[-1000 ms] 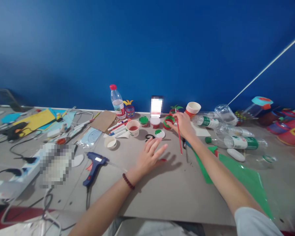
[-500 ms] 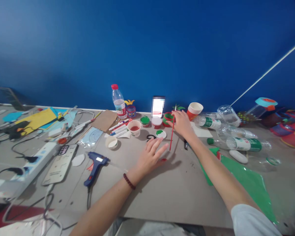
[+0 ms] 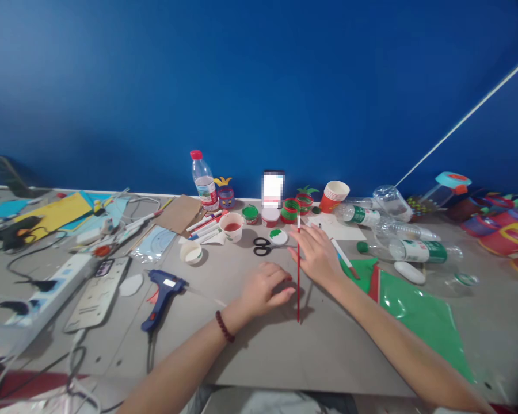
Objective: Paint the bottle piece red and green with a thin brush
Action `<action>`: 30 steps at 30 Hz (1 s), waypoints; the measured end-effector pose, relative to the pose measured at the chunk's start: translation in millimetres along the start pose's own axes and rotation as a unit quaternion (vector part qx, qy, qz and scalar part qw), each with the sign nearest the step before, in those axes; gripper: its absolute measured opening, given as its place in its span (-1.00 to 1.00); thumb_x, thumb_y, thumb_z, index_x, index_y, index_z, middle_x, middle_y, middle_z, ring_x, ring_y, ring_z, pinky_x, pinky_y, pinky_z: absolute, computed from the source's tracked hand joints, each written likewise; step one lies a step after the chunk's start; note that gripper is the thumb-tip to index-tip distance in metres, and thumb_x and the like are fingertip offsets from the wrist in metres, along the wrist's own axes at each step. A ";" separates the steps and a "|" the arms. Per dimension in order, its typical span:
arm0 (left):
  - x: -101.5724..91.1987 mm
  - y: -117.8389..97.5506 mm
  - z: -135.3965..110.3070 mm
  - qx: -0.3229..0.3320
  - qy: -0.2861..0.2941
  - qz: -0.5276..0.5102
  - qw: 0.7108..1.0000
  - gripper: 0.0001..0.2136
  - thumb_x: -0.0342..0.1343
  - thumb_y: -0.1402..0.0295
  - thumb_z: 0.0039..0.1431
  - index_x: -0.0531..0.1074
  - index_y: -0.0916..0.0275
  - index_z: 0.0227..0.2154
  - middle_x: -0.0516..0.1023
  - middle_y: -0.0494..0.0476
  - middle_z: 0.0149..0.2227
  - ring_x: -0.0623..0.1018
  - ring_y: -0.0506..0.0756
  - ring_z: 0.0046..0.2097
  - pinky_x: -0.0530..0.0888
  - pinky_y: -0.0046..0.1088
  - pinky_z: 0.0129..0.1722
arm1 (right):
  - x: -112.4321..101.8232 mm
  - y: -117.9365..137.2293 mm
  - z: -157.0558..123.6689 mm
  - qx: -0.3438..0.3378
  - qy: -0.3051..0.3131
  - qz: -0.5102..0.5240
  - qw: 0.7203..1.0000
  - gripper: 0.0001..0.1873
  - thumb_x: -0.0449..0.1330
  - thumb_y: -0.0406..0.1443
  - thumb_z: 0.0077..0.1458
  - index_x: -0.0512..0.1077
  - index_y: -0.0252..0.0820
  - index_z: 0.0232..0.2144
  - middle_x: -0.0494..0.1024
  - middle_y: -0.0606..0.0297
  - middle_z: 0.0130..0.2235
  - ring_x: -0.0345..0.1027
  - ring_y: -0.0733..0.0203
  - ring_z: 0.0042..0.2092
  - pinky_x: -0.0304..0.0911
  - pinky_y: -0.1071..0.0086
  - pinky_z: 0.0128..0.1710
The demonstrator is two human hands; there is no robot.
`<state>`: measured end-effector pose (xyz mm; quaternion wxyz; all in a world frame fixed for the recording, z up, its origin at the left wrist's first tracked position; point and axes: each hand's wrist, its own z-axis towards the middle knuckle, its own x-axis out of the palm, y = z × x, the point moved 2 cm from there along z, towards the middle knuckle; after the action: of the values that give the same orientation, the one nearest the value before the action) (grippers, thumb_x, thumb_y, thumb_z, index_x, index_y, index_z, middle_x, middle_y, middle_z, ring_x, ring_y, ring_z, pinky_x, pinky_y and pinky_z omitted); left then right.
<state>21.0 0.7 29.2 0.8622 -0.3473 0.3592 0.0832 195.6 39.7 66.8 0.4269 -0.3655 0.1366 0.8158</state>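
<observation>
Two bare hands reach in over the table point(image 3: 259, 362). The right hand point(image 3: 315, 253) has its thumb and fingers closed on a red brush point(image 3: 298, 293), gripping it toward its upper part. The brush bristles point to the wall point(image 3: 259, 98) and the handle end points back toward the person, in the gap between the two hands. The left hand point(image 3: 265, 290) holds nothing that shows; its fingers are bent and loose, with the thumb apart from them. Whether it rests on the table or hangs just over it, I cannot tell. A beaded bracelet point(image 3: 224, 326) circles the left wrist.

Beyond the left hand lie black-handled scissors point(image 3: 262, 247), their blades pointing toward the right hand. Just behind the scissors is a lid point(image 3: 278, 236) smeared with green. Farther back, in a row, stand an open pot of green paint point(image 3: 250, 214), a white-topped jar point(image 3: 270, 217) and a red and green ring-like piece point(image 3: 290, 211). A paper cup point(image 3: 231, 227) of reddish liquid stands left of these, near some markers point(image 3: 207, 229). A blue glue gun point(image 3: 162, 296) lies left of the left hand, well apart from it. Green sheets point(image 3: 418, 316) lie beyond the right forearm.
</observation>
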 end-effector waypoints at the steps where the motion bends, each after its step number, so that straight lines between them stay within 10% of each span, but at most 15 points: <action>1: 1.8 -0.4 0.0 -0.017 0.012 -0.005 1.000 -0.65 -0.10 0.10 0.36 0.48 0.22 -0.29 0.56 0.16 -0.36 0.51 0.12 -0.29 0.40 -0.34 -0.21 | -1.1 4.7 -2.7 -0.004 0.005 -0.008 1.000 -0.70 0.11 -0.35 0.23 0.41 -0.27 0.01 0.61 0.04 -0.05 0.40 -0.06 0.04 0.22 0.03 0.16; 14: 8.8 3.6 7.1 -0.218 0.029 -0.318 0.922 -0.57 0.07 0.00 0.22 0.47 0.29 -0.52 0.52 0.10 -0.50 0.45 0.03 -0.42 0.39 -0.46 -0.36 | -2.5 21.9 -5.5 0.000 0.042 0.058 0.997 -0.55 0.03 -0.39 0.25 0.40 -0.12 0.16 0.63 0.11 -0.12 0.48 0.00 -0.07 0.35 0.03 0.08; 20: -8.0 -7.0 6.9 -0.121 -0.002 -0.297 0.947 -0.56 -0.06 0.01 0.32 0.48 0.26 -0.44 0.56 0.15 -0.42 0.52 0.08 -0.35 0.47 -0.38 -0.25 | -1.6 20.4 9.2 -0.060 -0.023 0.120 0.991 -0.71 0.12 -0.36 0.27 0.54 -0.09 -0.02 0.65 0.15 -0.14 0.52 0.06 -0.12 0.45 0.19 -0.08; 25: -31.8 3.8 5.7 -0.047 -0.242 -0.020 0.969 -0.79 0.10 0.25 0.24 0.39 0.21 -0.11 0.52 0.17 -0.21 0.52 0.14 -0.14 0.46 -0.28 -0.09 | 3.1 14.6 49.5 0.060 -0.108 0.266 0.956 -0.77 0.08 -0.31 0.31 0.51 -0.06 -0.10 0.65 0.21 -0.15 0.54 0.10 -0.09 0.46 0.18 -0.05; 30: -59.3 53.5 4.0 -0.173 -0.371 0.096 0.907 -0.31 0.29 0.24 0.05 0.13 0.22 0.20 0.30 0.36 0.18 0.31 0.32 0.24 0.24 -0.01 0.24 | 5.8 16.4 75.9 0.221 -0.173 0.373 0.884 -0.87 0.17 -0.18 0.24 0.44 -0.08 -0.28 0.62 0.22 -0.24 0.58 0.13 -0.25 0.52 0.25 -0.23</action>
<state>-41.0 49.5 42.5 0.8474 -0.3989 0.0253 0.3494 143.9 74.0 114.0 0.1775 -0.0364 0.3637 0.9137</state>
